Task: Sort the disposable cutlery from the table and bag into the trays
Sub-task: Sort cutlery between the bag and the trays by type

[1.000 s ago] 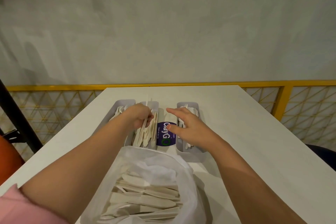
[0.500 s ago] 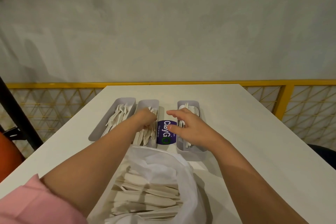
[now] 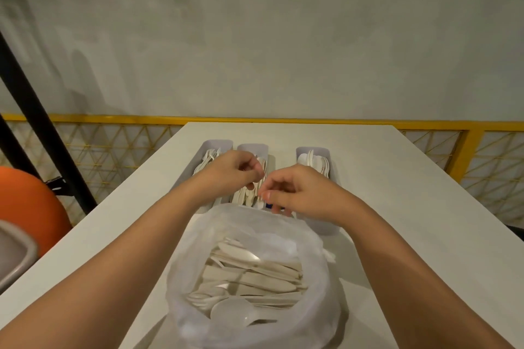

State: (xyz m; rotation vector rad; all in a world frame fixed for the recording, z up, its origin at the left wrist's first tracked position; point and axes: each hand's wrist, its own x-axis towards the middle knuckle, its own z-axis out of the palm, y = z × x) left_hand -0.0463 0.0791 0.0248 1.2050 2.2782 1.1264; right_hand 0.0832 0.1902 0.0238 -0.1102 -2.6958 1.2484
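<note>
A clear plastic bag (image 3: 317,244) stands open at the near edge, holding several beige knives, forks and a clear spoon (image 3: 235,314). Beyond it lie three grey trays: the left tray (image 3: 217,144) holds forks, the middle tray (image 3: 252,147) knives, the right tray (image 3: 312,150) spoons. My left hand (image 3: 232,173) hovers over the middle tray, fingers curled in, nothing visible in it. My right hand (image 3: 300,193) hangs just past the bag's far rim with fingers loosely curled, also holding nothing I can see. A blue sticker (image 3: 268,205) peeks out under it.
The white table (image 3: 397,193) has bare surface to the right of the trays. A yellow railing (image 3: 470,147) runs behind and to the right. A black post (image 3: 42,122) and an orange chair (image 3: 28,207) stand at the left.
My left hand let go of the knife in the middle tray and lifted, curling shut. My right hand left the sticker and drew back toward the bag with fingers curled.
</note>
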